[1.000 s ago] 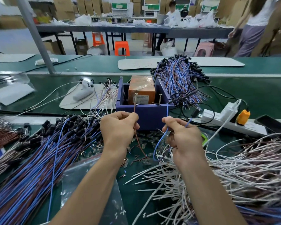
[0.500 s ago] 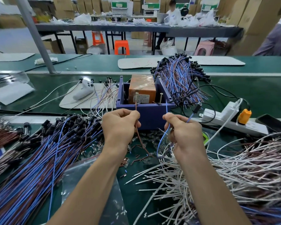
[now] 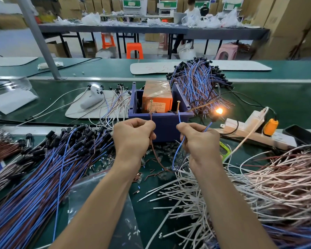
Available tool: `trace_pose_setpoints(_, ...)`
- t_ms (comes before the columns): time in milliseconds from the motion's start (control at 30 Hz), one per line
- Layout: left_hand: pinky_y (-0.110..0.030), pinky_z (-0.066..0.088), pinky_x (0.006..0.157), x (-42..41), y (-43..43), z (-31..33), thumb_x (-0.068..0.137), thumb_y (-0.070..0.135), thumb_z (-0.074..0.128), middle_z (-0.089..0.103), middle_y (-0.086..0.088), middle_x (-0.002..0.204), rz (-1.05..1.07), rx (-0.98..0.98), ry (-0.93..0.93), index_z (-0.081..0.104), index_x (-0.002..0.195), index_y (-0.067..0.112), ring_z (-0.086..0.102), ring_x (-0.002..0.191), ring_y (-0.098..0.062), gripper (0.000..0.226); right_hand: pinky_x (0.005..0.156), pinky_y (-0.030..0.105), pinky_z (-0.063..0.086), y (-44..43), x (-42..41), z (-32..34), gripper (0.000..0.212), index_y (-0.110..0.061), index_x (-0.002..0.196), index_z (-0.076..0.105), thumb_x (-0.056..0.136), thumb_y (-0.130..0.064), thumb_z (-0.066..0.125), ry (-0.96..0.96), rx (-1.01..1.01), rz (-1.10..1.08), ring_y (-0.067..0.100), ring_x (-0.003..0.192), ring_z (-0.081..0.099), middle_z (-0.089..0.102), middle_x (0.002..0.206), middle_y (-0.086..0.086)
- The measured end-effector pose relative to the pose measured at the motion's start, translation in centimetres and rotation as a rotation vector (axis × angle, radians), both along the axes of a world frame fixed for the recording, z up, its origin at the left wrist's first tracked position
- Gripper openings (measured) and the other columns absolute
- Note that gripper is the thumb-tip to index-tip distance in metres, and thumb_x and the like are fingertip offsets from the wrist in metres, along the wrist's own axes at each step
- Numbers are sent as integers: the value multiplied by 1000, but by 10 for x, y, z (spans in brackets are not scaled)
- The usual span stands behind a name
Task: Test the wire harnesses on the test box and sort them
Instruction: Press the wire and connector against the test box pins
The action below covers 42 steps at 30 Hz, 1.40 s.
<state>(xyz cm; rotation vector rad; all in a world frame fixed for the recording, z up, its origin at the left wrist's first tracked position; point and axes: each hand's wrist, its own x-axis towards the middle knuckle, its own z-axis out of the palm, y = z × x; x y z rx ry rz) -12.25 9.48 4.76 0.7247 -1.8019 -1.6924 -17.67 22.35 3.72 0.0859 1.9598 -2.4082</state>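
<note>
**Green bench, lamp glowing**

Workshop all around me: cardboard cartons stacked at the back, a long grey table (image 3: 151,29) loaded with white bags, and orange stools (image 3: 134,50) under it. Down here is the green bench (image 3: 276,97), and it is thick with wire.

Dead centre sits the blue test box (image 3: 162,126), with an orange unit (image 3: 157,94) standing inside it and two brass screws sticking up at its near wall. My left hand (image 3: 133,137) has its fingers curled tight, pinching the brown lead (image 3: 155,157) and holding its tip up against the left screw (image 3: 151,105). My right hand (image 3: 199,141) is curled the same way round the blue lead (image 3: 176,155), with its tip up at the right screw (image 3: 178,106). The two leads droop between my wrists and meet low over the bench. From my right fist the harness runs up and away to its small bulb (image 3: 219,110), just right of the box, and that bulb is shining orange!

To my left lies a big heap of blue-and-brown harnesses (image 3: 43,168) with black holders. A second pile (image 3: 197,83) rests behind the box. Off to the right sprawls a tangle of white and pink wires (image 3: 258,177). A white power strip (image 3: 241,126) carries an orange plug (image 3: 270,126), with a dark phone (image 3: 302,133) just beyond it. A clear plastic bag (image 3: 97,203) lies under my left forearm.
</note>
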Motion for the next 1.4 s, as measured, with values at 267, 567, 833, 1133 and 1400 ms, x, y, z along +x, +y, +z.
trace_pose_setpoints(267, -18, 37, 40, 6, 12, -1, 78, 18, 73, 66, -1, 49, -10, -31, 27, 75, 58, 23, 47, 37, -7, 21, 40, 19, 26, 10, 9, 1, 31, -10, 56, 69, 85, -1, 75, 24, -84, 49, 12, 38, 33, 50, 46, 2)
trace_pose_setpoints(567, -16, 44, 48, 26, 30, -6, 92, 13, 75, 72, -6, 64, -415, 227, 38, 81, 75, 10, 57, 48, -7, 19, 54, 41, 60, 7, 23, 12, 25, -12, 61, 76, 83, -1, 78, 56, -71, 195, 26, 56, 63, 67, 61, 12)
trace_pose_setpoints(833, -25, 38, 60, 42, 21, 13, 76, 24, 81, 70, -8, 75, -657, 257, -78, 82, 74, 15, 54, 53, -8, 9, 47, 24, 52, 15, 41, 25, 20, -14, 74, 79, 85, 2, 75, 74, -53, 235, 14, 53, 63, 73, 68, 4)
trace_pose_setpoints(1133, -15, 52, 46, 51, 45, 47, 95, -1, 65, 74, -9, 68, -519, 436, -9, 72, 89, 2, 63, 46, -6, 9, 36, 21, 23, 149, 60, 44, 42, 1, 85, 76, 105, -24, 49, -57, -239, 39, 10, 34, 24, 54, 56, 11)
trace_pose_setpoints(1400, -13, 47, 45, 70, 85, 19, 89, 3, 74, 73, -6, 64, -609, 236, -212, 74, 72, 3, 61, 47, -5, 17, 38, 23, 48, 267, 89, 33, 50, 3, 87, 64, 112, -31, 36, -245, 15, -130, 16, 43, 59, 61, 58, 10)
